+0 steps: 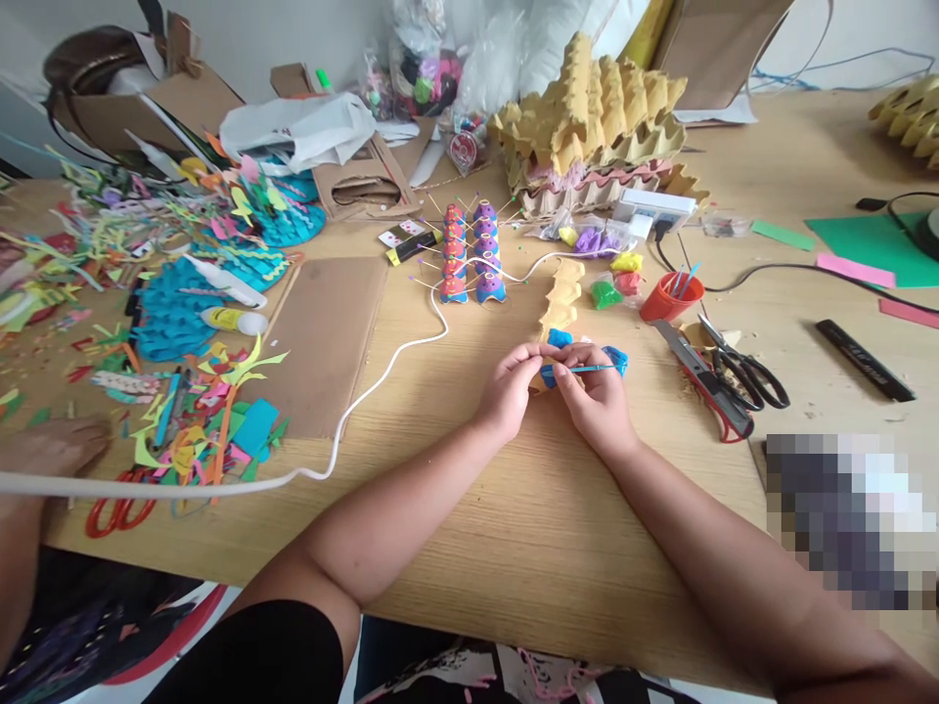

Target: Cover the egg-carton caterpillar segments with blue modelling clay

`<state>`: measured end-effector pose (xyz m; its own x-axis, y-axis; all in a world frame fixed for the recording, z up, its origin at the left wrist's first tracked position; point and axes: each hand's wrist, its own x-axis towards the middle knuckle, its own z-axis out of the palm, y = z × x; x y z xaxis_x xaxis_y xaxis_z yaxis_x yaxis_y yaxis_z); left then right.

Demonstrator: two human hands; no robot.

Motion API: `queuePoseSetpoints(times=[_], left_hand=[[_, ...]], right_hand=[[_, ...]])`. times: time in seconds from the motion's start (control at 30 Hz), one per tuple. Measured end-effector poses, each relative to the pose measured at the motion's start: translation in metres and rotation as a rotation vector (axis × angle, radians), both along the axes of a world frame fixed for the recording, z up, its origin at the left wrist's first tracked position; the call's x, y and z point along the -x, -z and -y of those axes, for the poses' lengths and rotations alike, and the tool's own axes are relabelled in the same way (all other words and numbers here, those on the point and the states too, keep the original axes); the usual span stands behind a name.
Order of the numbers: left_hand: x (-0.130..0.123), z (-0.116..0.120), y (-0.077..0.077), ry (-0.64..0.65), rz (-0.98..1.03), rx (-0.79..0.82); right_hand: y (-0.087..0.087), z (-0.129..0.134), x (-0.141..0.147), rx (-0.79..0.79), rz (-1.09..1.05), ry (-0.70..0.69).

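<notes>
A strip of yellow egg carton (561, 298) stretches away from me on the table, its near end between my hands. Blue modelling clay (559, 338) covers part of that near end. My left hand (514, 383) is closed on the strip's left side, fingertips at the clay. My right hand (596, 389) pinches a thin blue stick (587, 369) lying across its fingers, close to the clay. More blue clay (616, 361) shows just beyond the right fingers. The exact fingertip contact is partly hidden.
Two painted carton caterpillars (455, 256) stand ahead, beside a white cable (396, 344). A cutter knife (704, 381), black scissors (755, 376) and a red cup (671, 296) lie right. Cardboard (323, 342) and paper scraps (220, 430) spread left, near another person's hand (59, 445).
</notes>
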<state>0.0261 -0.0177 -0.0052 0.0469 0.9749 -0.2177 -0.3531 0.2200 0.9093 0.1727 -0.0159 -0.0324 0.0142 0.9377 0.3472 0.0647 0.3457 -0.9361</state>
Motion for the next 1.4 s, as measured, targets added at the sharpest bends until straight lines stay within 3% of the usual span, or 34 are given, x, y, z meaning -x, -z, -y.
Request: queuePoseSetpoints(times=[1.03, 1.4], left_hand=[[-0.002, -0.0006, 0.0057, -0.033, -0.049, -0.01], [-0.0025, -0.0004, 0.0005, -0.011, -0.052, 0.01]], right_hand=[[-0.0053, 0.0001, 0.0048, 0.048, -0.006, 0.045], [-0.0054, 0.0006, 0.0058, 0.078, -0.022, 0.081]])
